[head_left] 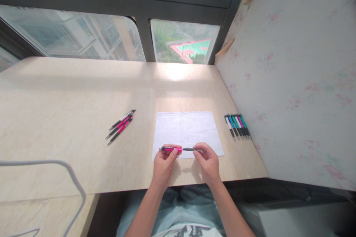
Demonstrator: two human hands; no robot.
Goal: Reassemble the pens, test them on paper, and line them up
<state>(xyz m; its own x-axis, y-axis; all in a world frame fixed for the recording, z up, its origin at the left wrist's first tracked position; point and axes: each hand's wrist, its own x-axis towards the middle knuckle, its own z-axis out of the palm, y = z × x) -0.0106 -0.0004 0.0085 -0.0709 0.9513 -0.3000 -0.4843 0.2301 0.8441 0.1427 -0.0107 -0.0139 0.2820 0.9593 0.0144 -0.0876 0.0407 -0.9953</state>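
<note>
Over the near edge of a white sheet of paper point(183, 129), both hands hold a pink and black pen point(175, 149) level. My left hand point(164, 163) pinches the pink barrel at the clip end. The dark grip end is between the fingertips of my right hand point(208, 162), which cover its tip. A thin break shows where the pink barrel meets the dark grip; whether the two parts are joined or apart I cannot tell.
Left of the paper lie three pens point(120, 132), two pink and one white and black. Several pens point(236, 126) in mixed colours line up by the right wall point(292, 81). A grey cable point(66, 166) curves over the desk's front left. Windows point(186, 40) stand behind the desk.
</note>
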